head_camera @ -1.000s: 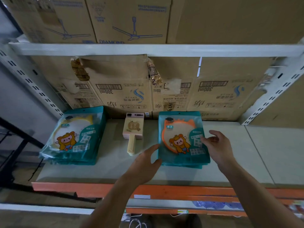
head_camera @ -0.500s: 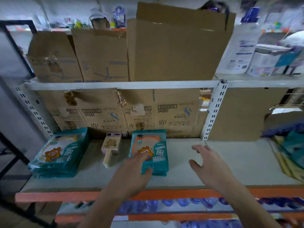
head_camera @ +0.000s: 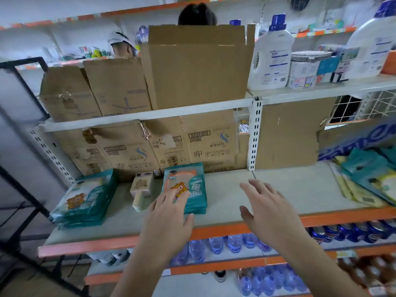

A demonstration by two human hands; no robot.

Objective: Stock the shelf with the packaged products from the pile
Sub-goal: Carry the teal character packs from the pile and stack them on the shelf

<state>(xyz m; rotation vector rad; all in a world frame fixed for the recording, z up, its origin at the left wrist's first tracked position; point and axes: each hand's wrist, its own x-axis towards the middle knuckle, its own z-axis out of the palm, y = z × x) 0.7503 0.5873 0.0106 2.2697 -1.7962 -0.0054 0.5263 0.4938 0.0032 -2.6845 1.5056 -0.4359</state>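
Left hand (head_camera: 169, 221): empty, with fingers spread wide. The fingertips lie over the front of the middle stack (head_camera: 192, 185); I cannot tell whether they touch it.
Right hand (head_camera: 267, 213): empty, fingers loose and apart, above the bare shelf (head_camera: 300, 189) just right of that stack.
Middle stack: teal packets lying flat and squared, mid-shelf, reaching from near the back cartons (head_camera: 210, 142) towards the front edge.
Left stack (head_camera: 85, 200): the same kind of packet at the left end, taller and leaning a little.
Pile (head_camera: 368, 181): teal and yellow packets fanned loosely at the shelf's right end, well apart from both hands.
Step in hand: probably reaching for the next packet, since neither hand carries one.
Doing it well: the right hand is nearer the pile. Take the top packet only and grip it flat by an edge so the slick film does not drag its neighbours off the front edge. Then lay it face up, flush on the matching stack, and steady that stack with the left hand.
Packets' contents: a round orange piece shows through the front of the middle stack's top packet, and a pale one shows in the left stack. Both packets look sealed.
Open box (head_camera: 199, 67): stands on the upper shelf with its flaps up; its inside is hidden.
Back cartons: printed side out, contents not visible.
Pink item (head_camera: 141, 186): lies loose between the two stacks.
Bottles (head_camera: 216, 245): rows on the shelf below.
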